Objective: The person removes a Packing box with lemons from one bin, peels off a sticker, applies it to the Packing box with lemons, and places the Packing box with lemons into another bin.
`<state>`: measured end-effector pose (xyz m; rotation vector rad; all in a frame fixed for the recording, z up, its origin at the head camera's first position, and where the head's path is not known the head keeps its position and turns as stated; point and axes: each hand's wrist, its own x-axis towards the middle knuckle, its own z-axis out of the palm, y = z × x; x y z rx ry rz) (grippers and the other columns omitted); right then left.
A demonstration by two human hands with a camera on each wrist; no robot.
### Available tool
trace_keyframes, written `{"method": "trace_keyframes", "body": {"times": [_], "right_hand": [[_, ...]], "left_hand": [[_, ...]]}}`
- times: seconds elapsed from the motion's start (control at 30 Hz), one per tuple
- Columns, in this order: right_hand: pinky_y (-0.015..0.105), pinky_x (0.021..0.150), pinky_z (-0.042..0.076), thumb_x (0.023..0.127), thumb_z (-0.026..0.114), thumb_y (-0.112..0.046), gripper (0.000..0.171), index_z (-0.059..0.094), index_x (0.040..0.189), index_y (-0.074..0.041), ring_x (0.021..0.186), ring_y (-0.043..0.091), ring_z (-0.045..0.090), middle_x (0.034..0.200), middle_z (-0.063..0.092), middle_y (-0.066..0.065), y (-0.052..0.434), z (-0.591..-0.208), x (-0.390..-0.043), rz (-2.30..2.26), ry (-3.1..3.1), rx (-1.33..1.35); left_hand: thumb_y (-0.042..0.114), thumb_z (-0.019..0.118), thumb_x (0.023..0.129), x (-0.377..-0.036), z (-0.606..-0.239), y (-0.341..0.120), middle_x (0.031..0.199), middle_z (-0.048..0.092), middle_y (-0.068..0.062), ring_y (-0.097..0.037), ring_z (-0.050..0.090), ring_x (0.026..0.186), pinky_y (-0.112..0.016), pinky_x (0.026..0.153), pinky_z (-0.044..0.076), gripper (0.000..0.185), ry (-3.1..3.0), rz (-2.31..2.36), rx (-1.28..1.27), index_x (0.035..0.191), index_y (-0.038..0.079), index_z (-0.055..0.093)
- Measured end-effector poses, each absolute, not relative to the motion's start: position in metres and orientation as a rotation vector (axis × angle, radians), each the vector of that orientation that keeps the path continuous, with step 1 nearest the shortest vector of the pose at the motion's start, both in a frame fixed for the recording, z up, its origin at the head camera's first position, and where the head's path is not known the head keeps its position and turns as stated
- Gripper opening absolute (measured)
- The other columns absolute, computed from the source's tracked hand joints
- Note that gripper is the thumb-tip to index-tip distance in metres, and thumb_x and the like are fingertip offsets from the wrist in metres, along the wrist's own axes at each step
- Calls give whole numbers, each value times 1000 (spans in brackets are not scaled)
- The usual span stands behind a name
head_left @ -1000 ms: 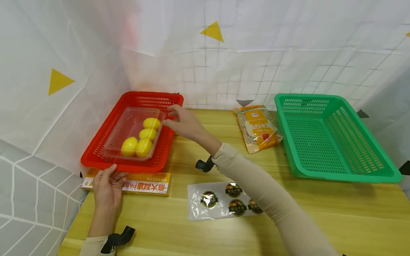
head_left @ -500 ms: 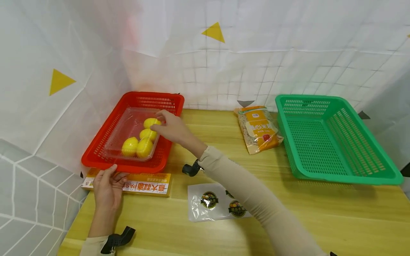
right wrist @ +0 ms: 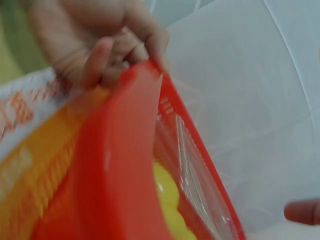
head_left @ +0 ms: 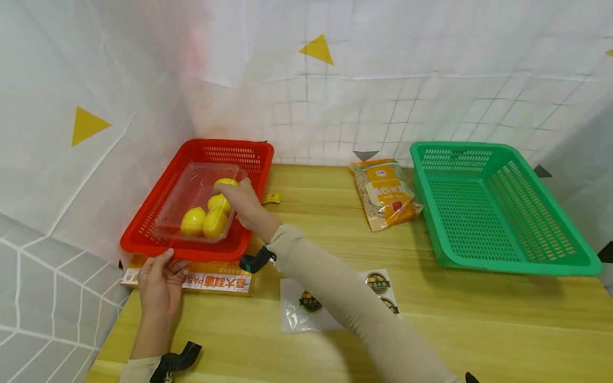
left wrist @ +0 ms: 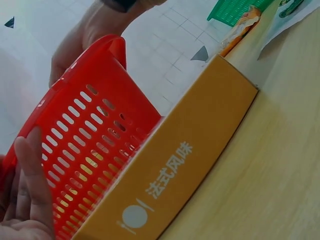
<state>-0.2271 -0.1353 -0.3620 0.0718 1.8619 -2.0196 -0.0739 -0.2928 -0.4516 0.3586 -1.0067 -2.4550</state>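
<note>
A red basket stands at the table's back left on a yellow pasta box. Inside lies a clear plastic tray with several yellow lemons. My right hand reaches in, fingers curled over the tray's right edge beside the far lemon. My left hand grips the basket's front left corner, thumb on the rim. The left wrist view shows its fingers against the basket wall above the box. In the blurred right wrist view the left hand holds the basket corner.
An empty green basket sits at the right. An orange packet of noodles lies beside it. A clear bag of round stickers lies under my right forearm. A small yellow item lies by the red basket. White cloth walls close the back and left.
My right hand moved from the red basket's back right rim down and left onto the clear tray. The left hand stayed at the front corner.
</note>
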Motion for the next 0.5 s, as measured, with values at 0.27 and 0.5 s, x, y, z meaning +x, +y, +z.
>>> {"method": "trace_keyframes", "body": {"times": [0.27,0.5], "right_hand": [[43,96,54,86,77,-20,60,46,136,-7,97,23,57,108,54,2,-159,-371,-223,-2048,1807,370],[42,97,51,87,76,-15,60,50,139,-2,101,24,55,120,55,3,-163,-376,-226,-2021,1847,377]], "left_hand": [[1,60,104,-72,-451,-293,95,74,-18,-30,73,63,-30,53,57,22,-1034,-2444,370,83,-3,59],[0,61,104,-76,-452,-294,84,74,-18,-31,73,62,-30,51,57,21,-1011,-2464,334,84,-5,63]]}}
